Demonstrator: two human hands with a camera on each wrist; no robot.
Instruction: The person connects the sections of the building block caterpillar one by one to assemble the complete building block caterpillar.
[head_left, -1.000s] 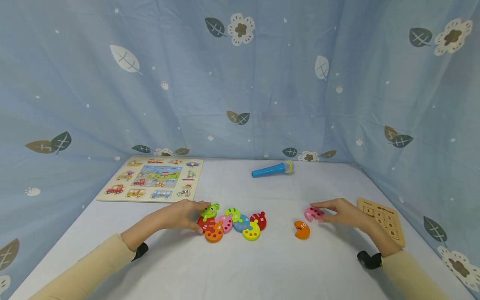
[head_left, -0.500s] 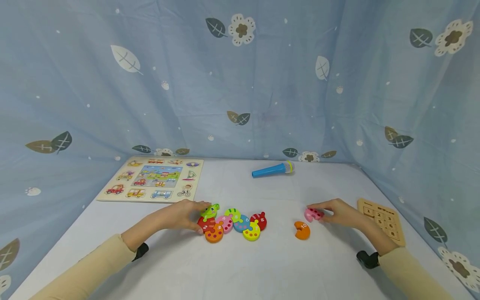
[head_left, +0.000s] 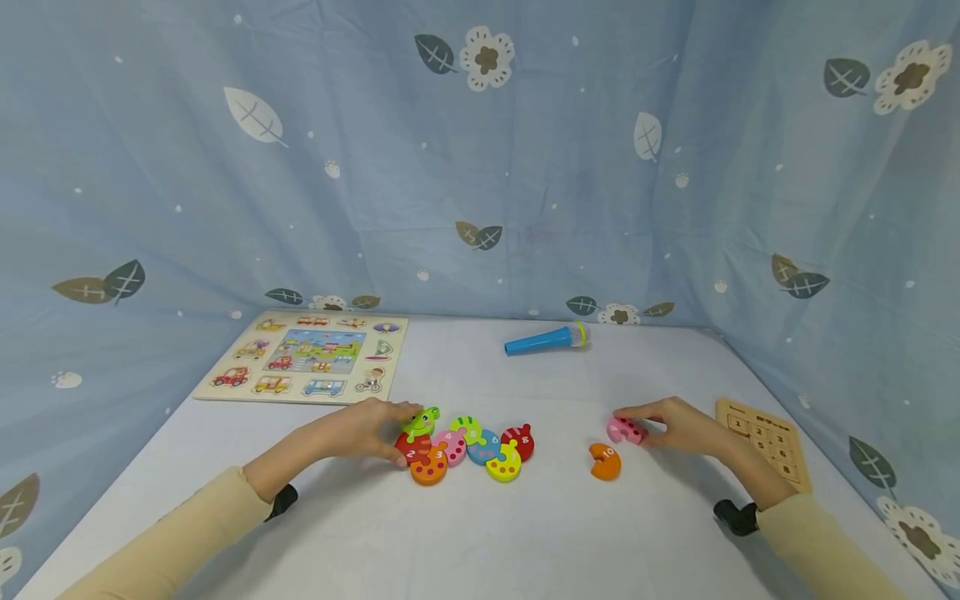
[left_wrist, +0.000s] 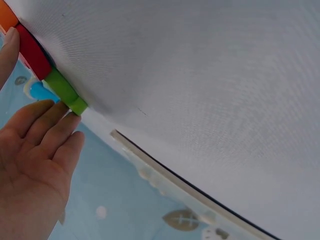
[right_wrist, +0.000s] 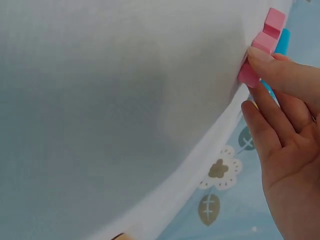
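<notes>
A numbered wooden caterpillar puzzle lies in a joined row mid-table, from a green head (head_left: 422, 421) on the left to a red piece (head_left: 517, 442) on the right. At its head end, my left hand (head_left: 367, 429) holds the puzzle, with the thumb by the red number 2 piece (left_wrist: 32, 52) and fingers against the green head (left_wrist: 62, 87). Apart to the right, my right hand (head_left: 678, 427) pinches a pink piece (head_left: 622, 429) marked 9; its notched edge shows in the right wrist view. An orange piece (head_left: 606, 462) marked 10 lies loose just in front of it.
A vehicle peg puzzle board (head_left: 315, 354) lies at the back left. Behind the caterpillar is a blue toy microphone (head_left: 547, 340). A wooden number board (head_left: 768, 442) sits beyond my right wrist. Patterned blue cloth (head_left: 480, 167) hangs behind and at both sides.
My right hand has shifted slightly left, and the pink piece sits a touch further left. The left hand and the joined caterpillar look still.
</notes>
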